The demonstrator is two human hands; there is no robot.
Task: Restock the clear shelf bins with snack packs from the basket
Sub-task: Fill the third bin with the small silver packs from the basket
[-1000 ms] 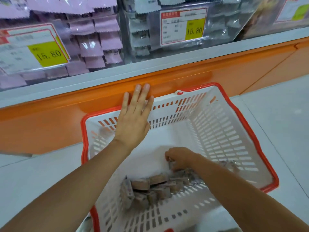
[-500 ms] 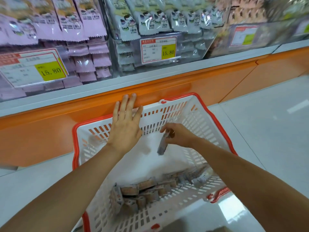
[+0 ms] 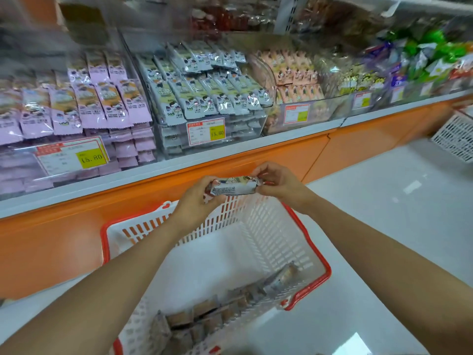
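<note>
Two hands [image 3: 195,202] [image 3: 280,187] pinching snack pack [image 3: 234,187], ends covered, packs [image 3: 204,316] in basket [image 3: 266,237] blurred

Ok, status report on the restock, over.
Left hand and right hand both pinch one snack pack, held over the basket. More packs lie in the basket bottom. Nothing between it and the clear shelf bins.
</note>
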